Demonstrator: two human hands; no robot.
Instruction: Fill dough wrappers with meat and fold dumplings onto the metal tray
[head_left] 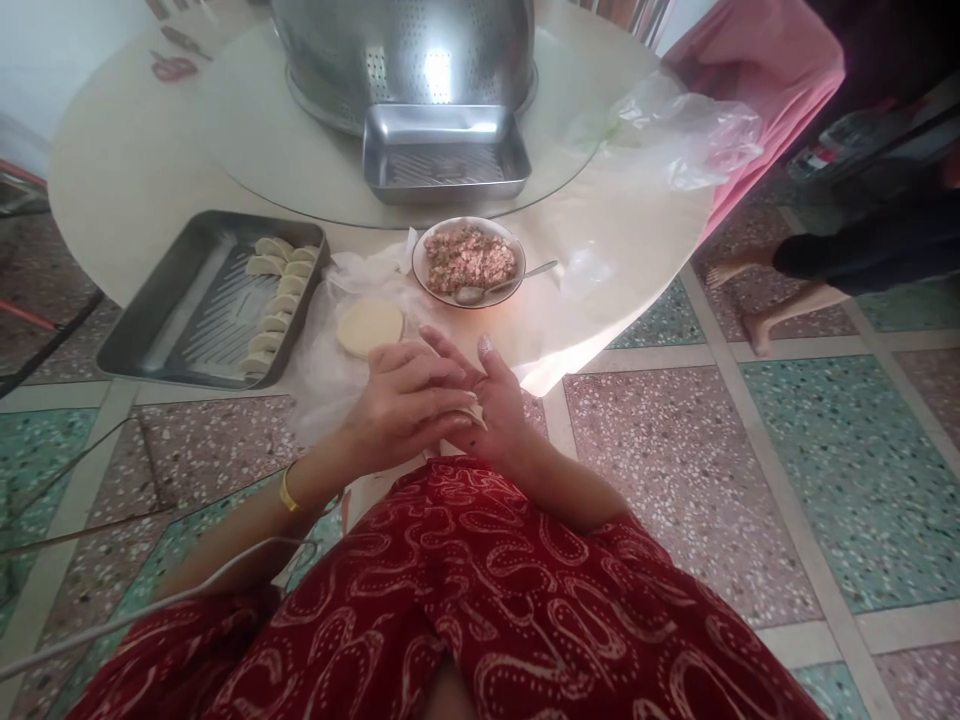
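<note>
My left hand [412,398], with a gold bracelet on its wrist, lies with its fingers closed over a dumpling [474,410]. Only a pale edge of that dumpling shows between my hands. My right hand [501,405] cradles it from the other side, palm up, its thumb pointing away from me. Just beyond my left hand, a stack of round dumpling wrappers [370,327] sits on a thin plastic bag [322,345]. A bowl [417,270] of minced filling [469,257] stands ahead, with a spoon [529,273] resting in it.
To the left, a metal tray [187,300] holds several folded dumplings [277,300]. A second tray [446,190] and a large perforated steel colander [405,50] stand on the glass turntable [255,130]. Red-handled scissors [174,68] lie far left; plastic bags [675,130] lie right. Another person's feet [754,325] show.
</note>
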